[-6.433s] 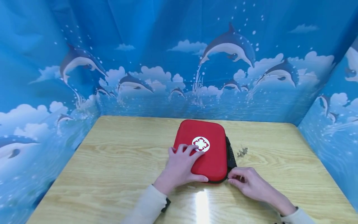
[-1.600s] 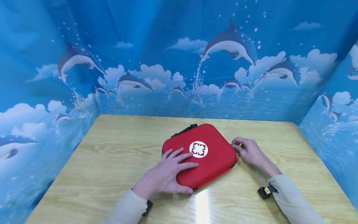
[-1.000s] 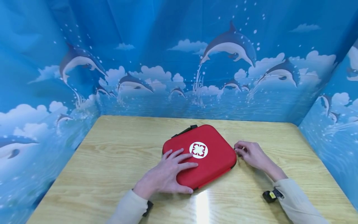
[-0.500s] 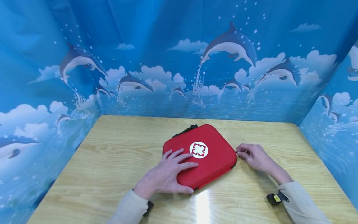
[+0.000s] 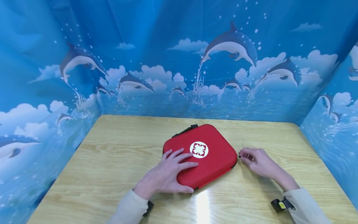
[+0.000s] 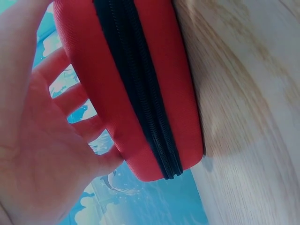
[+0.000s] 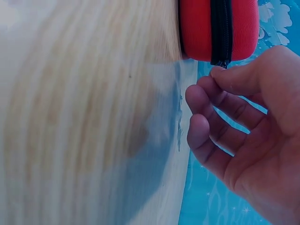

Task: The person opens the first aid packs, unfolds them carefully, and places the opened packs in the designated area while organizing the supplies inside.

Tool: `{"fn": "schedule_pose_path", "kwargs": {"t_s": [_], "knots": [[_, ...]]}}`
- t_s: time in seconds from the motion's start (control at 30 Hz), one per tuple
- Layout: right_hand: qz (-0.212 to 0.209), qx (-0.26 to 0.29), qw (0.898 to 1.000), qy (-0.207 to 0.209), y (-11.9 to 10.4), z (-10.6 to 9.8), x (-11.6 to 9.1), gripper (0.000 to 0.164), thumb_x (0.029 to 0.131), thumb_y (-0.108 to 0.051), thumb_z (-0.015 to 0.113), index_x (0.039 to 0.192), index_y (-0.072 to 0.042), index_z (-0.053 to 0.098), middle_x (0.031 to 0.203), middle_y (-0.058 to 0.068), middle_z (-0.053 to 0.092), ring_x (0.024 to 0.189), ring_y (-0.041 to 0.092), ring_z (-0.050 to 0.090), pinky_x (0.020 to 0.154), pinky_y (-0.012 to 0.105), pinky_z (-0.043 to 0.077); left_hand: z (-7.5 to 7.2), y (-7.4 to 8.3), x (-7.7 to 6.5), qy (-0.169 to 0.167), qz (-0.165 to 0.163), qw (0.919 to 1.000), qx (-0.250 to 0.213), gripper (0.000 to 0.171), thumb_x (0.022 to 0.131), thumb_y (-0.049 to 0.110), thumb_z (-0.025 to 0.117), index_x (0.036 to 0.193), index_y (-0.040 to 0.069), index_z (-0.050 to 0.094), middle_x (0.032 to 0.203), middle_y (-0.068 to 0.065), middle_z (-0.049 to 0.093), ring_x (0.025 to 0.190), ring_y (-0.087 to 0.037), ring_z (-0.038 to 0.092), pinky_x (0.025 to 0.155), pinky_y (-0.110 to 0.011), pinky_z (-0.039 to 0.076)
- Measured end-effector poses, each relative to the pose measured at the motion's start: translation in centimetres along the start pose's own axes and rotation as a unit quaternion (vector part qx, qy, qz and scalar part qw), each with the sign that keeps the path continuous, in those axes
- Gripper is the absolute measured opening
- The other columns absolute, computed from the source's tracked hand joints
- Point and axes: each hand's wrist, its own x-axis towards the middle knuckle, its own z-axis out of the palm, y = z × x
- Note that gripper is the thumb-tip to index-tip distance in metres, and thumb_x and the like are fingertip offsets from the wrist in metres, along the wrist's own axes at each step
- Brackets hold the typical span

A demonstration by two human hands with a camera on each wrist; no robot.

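A red first-aid case (image 5: 215,155) with a white emblem (image 5: 199,149) lies flat on the table, turned at an angle. My left hand (image 5: 165,177) rests on its lid with fingers spread, the thumb along the near edge. At the case's right corner, my right hand (image 5: 258,161) pinches the small zipper pull (image 7: 222,64) between thumb and forefinger. A black zipper (image 6: 140,89) runs around the side in the left wrist view, its tracks lying close together. The black carry handle (image 5: 184,131) sticks out at the far left side.
The wood-grain table (image 5: 117,149) extends around the case on all sides. A blue curtain (image 5: 167,62) printed with dolphins and clouds stands behind it and along both sides. Black wrist cameras (image 5: 279,205) sit at both sleeves.
Since the oldest frame the case has turned, its handle going from right to far left. Lately my right hand has drawn the zipper pull along the edge toward the right corner; the left hand stays put.
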Motion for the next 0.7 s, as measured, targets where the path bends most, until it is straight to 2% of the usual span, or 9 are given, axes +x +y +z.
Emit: {"fn": "schedule_pose_path", "kwargs": {"t_s": [0.33,0.57,0.7], "knots": [[0.005,0.011,1.000,-0.018,-0.4,0.2,-0.9,0.018,0.080,-0.001,0.066,0.089,-0.016,0.067,0.072,-0.010,0.060,0.065,-0.004,0.049,0.058,0.019,0.044,0.0,0.0,-0.1,-0.001,-0.004,1.0000,0.001,0.077,0.072,0.075,0.058,0.139,0.042,0.042,0.148,0.006,0.037,0.141,-0.026,0.027,0.109,-0.061,0.024],[0.008,0.020,0.999,-0.029,-1.2,0.3,-1.5,0.022,0.079,0.000,0.064,0.084,-0.021,0.065,0.071,-0.012,0.058,0.064,-0.003,0.048,0.057,0.019,0.042,-0.1,0.4,0.0,-0.001,-0.009,0.9999,0.010,0.077,0.072,0.075,0.059,0.139,0.042,0.042,0.148,0.005,0.038,0.140,-0.027,0.027,0.107,-0.062,0.026],[0.018,0.026,0.999,-0.034,-1.7,0.6,-1.8,0.022,0.078,-0.001,0.064,0.083,-0.022,0.064,0.070,-0.012,0.056,0.064,-0.001,0.047,0.057,0.019,0.041,-0.3,0.5,-0.1,-0.004,-0.016,0.9999,-0.001,0.078,0.071,0.074,0.061,0.139,0.041,0.042,0.148,0.005,0.037,0.140,-0.027,0.027,0.107,-0.063,0.025]]}}
